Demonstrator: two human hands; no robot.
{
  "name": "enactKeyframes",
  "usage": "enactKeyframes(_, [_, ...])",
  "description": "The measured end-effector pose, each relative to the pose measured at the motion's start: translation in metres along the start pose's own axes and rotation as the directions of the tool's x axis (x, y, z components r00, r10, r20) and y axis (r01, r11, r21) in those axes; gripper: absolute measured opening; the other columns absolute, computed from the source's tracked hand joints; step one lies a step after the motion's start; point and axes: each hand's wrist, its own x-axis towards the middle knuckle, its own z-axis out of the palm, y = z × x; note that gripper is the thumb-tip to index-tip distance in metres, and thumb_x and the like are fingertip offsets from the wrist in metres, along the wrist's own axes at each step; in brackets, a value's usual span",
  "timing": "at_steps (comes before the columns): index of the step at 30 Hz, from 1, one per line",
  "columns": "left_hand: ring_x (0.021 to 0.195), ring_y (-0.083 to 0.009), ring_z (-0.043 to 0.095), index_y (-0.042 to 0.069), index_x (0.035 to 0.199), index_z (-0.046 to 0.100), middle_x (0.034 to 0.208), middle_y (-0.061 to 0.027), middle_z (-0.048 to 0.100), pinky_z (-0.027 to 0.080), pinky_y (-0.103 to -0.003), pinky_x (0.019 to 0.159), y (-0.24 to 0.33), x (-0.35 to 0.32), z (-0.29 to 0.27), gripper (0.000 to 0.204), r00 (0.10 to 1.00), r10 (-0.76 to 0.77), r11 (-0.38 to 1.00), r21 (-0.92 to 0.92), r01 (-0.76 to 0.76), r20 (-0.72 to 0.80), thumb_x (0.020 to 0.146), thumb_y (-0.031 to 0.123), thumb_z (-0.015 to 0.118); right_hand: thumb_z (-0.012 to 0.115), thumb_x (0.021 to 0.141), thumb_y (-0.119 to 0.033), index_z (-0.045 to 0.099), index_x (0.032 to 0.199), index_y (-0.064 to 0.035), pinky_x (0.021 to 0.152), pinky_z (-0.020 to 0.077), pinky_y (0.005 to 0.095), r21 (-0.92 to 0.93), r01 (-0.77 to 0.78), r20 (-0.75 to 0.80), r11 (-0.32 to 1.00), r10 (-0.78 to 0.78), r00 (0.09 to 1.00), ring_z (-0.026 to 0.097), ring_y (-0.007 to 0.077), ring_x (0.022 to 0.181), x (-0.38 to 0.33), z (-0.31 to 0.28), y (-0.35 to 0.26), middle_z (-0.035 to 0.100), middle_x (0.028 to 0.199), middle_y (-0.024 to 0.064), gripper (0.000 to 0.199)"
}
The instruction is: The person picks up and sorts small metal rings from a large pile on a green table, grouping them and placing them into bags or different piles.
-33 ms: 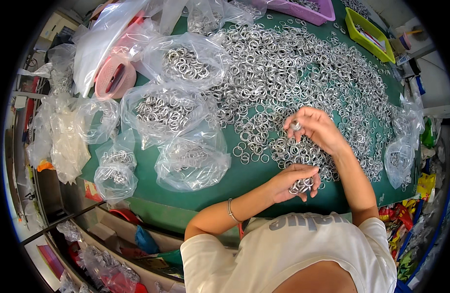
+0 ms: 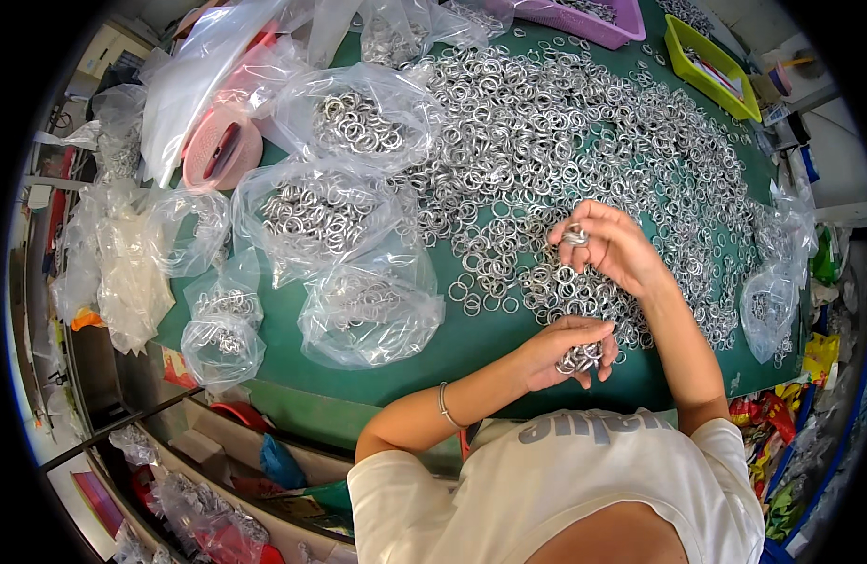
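Near the table's front edge my left hand (image 2: 563, 350) is cupped around a clump of silver metal rings (image 2: 580, 358). Farther off and to its right, my right hand (image 2: 609, 246) pinches a metal ring (image 2: 575, 235) between thumb and fingers, raised above the table; whether more than one ring is in the pinch I cannot tell. Beneath and beyond both hands spreads a large heap of loose metal rings (image 2: 509, 113), overlapping one another on the green table (image 2: 377, 383).
Clear plastic bags of rings (image 2: 321, 218) line the left side. A pink basket (image 2: 241, 167) holds a red-handled tool. At the back are a purple tray (image 2: 603, 28) and a yellow-green basket (image 2: 701, 89). Another bag of rings (image 2: 770, 305) lies at the right edge.
My right hand has turned slightly, and the ring in its fingertips shows at a different angle, a little higher and to the right. My left hand has stayed in place.
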Motion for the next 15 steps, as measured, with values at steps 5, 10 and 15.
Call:
enactKeyframes(5, [0.067, -0.0165, 0.061, 0.006, 0.077, 0.057, 0.078, -0.0065, 0.057, 0.049, -0.023, 0.045, 0.003, 0.001, 0.004, 0.031, 1.0, -0.014, 0.995, 0.099, 0.014, 0.005, 0.091, 0.033, 0.049, 0.041, 0.094, -0.019, 0.05, 0.11, 0.0036, 0.059, 0.0521, 0.0273, 0.24, -0.17, 0.064, 0.956, 0.159, 0.985, 0.062, 0.023, 0.075, 0.0, -0.002, -0.004, 0.06, 0.095, 0.0206, 0.03])
enactKeyframes(10, [0.067, -0.0164, 0.062, 0.006, 0.079, 0.059, 0.078, -0.0054, 0.058, 0.05, -0.024, 0.046, 0.002, -0.001, 0.002, 0.031, 0.999, -0.015, 0.991, 0.13, 0.021, -0.045, 0.09, 0.033, 0.051, 0.043, 0.094, -0.021, 0.05, 0.114, 0.0035, 0.068, 0.0543, 0.0298, 0.023, -0.098, 0.023, 0.995, 0.097, 0.995, 0.064, 0.0241, 0.079, 0.0, 0.014, 0.0, 0.061, 0.097, 0.0182, 0.033])
enactKeyframes(15, [0.067, -0.0159, 0.062, 0.006, 0.08, 0.06, 0.076, -0.0043, 0.059, 0.05, -0.026, 0.046, -0.002, 0.001, 0.003, 0.03, 0.994, -0.014, 0.983, 0.182, 0.033, -0.106, 0.09, 0.033, 0.052, 0.047, 0.091, -0.01, 0.058, 0.106, -0.0004, 0.061, 0.0486, 0.0265, -0.832, 0.145, 0.133, 0.536, -0.061, 0.989, 0.059, 0.0121, 0.066, -0.011, 0.024, -0.005, 0.065, 0.084, 0.008, 0.021])
